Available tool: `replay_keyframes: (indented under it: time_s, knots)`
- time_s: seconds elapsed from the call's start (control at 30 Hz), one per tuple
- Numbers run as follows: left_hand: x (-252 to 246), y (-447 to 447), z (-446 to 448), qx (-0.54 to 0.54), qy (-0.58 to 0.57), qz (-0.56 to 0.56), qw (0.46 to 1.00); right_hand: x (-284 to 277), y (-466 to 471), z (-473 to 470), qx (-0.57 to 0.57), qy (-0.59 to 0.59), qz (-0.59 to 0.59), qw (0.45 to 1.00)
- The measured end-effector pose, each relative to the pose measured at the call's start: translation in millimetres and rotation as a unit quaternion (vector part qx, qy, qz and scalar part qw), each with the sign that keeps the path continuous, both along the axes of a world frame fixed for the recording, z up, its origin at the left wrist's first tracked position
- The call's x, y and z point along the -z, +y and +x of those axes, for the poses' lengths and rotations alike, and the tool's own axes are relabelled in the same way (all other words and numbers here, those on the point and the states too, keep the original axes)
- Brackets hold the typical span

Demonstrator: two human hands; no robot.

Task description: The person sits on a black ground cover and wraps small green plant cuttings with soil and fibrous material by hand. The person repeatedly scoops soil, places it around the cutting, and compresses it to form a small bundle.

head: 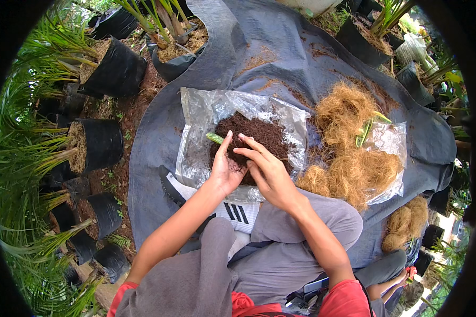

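Observation:
My left hand (pixel 227 172) is cupped, palm up, over a heap of dark brown fibrous potting soil (pixel 267 130). Dark soil clings to its palm, and a short green plant piece (pixel 214 138) lies by its fingertips, apparently held there. Bent fingers of my right hand (pixel 267 170) reach over the left palm from the right; whether they pinch anything is hidden. Beneath the heap lies a clear plastic sheet (pixel 198 115). To the right, tan coconut fibre (pixel 349 166) sits partly on another clear plastic bag (pixel 392 138), with green striped leaf pieces (pixel 365 132) on it.
A dark blue-grey ground cloth (pixel 158 130) lies under everything. Potted palms in black grow bags (pixel 103 140) line the left side, with others (pixel 357 39) at the upper right. More fibre bundles (pixel 400 226) lie at lower right, near another person's hands (pixel 398 277).

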State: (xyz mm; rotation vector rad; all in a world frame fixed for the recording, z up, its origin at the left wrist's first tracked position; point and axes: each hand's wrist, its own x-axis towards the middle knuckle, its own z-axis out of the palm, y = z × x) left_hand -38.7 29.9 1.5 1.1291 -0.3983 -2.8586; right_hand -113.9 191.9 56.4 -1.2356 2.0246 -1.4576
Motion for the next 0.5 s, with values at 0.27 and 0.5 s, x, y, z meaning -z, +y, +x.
replay_keyframes:
  time_s: [0.27,0.5]
  knots:
    - [-4.6,-12.0,1.8,-0.018,0.0,0.011,1.0,2.0,19.1,-39.1,0.094,0.008,-0.003,0.996]
    - [-7.8,-23.7,3.9,-0.01,0.04,0.032,0.999,9.8,42.3,-60.6,0.063,-0.057,0.132,0.988]
